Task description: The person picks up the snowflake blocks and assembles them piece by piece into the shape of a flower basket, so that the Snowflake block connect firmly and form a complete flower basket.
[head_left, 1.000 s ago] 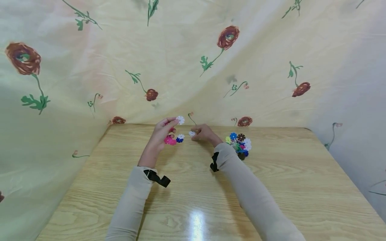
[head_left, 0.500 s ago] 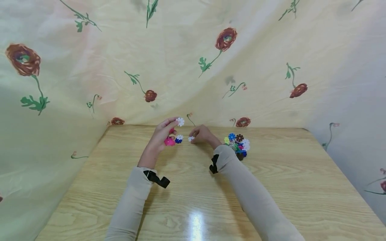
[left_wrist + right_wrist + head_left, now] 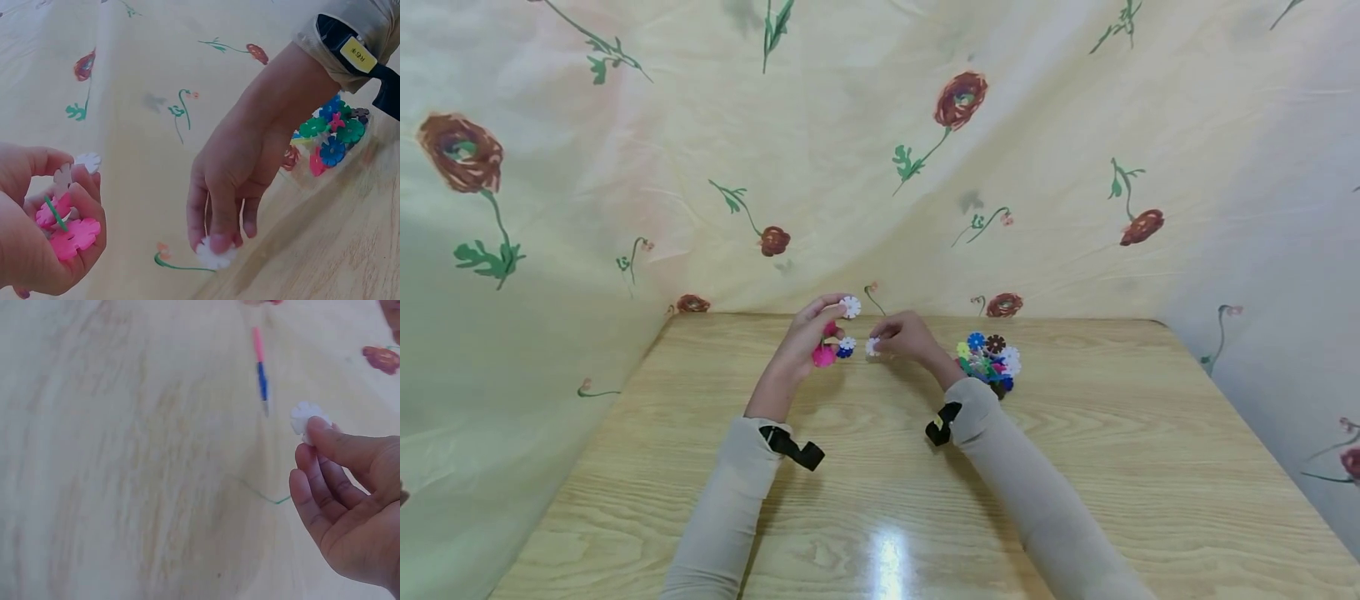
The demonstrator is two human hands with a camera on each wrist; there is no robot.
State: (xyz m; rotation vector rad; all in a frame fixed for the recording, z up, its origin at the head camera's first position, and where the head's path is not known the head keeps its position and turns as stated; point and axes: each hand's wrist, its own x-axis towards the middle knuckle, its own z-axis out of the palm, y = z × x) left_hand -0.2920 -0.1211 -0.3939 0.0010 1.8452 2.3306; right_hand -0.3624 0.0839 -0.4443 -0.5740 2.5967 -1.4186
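My left hand (image 3: 796, 350) grips a small build of notched flower-shaped plastic discs. Pink discs (image 3: 76, 239) and a green disc seen edge-on (image 3: 55, 214) sit in its curled fingers, and a white disc (image 3: 850, 307) stands out at the fingertips. From the build's lower side, a blue disc (image 3: 846, 353) and a white one reach toward the right. Between thumb and fingers, my right hand (image 3: 912, 337) pinches a single white flower disc (image 3: 306, 419). It is held a short gap to the right of the build.
A pile of multicoloured flower discs (image 3: 988, 367) lies on the wooden table (image 3: 865, 467), right of my right hand. Flower-printed cloth (image 3: 850, 150) hangs behind the table's far edge and along both sides. Black straps (image 3: 793, 447) are around both wrists.
The right hand has tilted its white disc and brought it slightly lower and to the left. My left hand keeps its grip on the build, almost in the same place.
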